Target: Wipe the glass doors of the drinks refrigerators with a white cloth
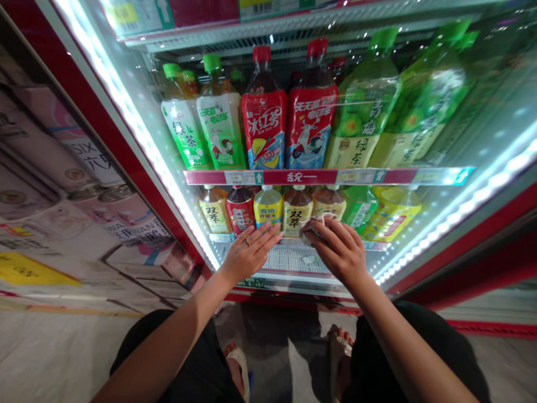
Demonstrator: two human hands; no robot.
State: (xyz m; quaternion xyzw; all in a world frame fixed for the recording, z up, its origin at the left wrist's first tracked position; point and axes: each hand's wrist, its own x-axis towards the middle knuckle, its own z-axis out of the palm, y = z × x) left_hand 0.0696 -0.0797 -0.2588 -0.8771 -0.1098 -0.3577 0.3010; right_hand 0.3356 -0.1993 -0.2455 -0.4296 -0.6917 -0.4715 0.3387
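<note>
My left hand (251, 250) lies with its fingers stretched out, in front of the lower row of bottles. It is nearest to a yellow-labelled bottle (268, 207); whether it touches the glass cannot be made out. My right hand (342, 252) has its fingers pressed round a crumpled pale cloth (308, 230), held in front of the lower bottles at the right of the middle. A brown tea bottle (297, 210) stands between the two hands. The cooler's glass (293, 252) appears to lie between my hands and the bottles, with faint reflections on it.
Large bottles of red iced tea (264, 117) and green tea (356, 106) fill the shelf above, behind a red price strip (331, 177). Bright light strips (126, 117) run down both sides. Pink cartons and cans (121, 210) are stacked at the left. My knees flank the cooler's base.
</note>
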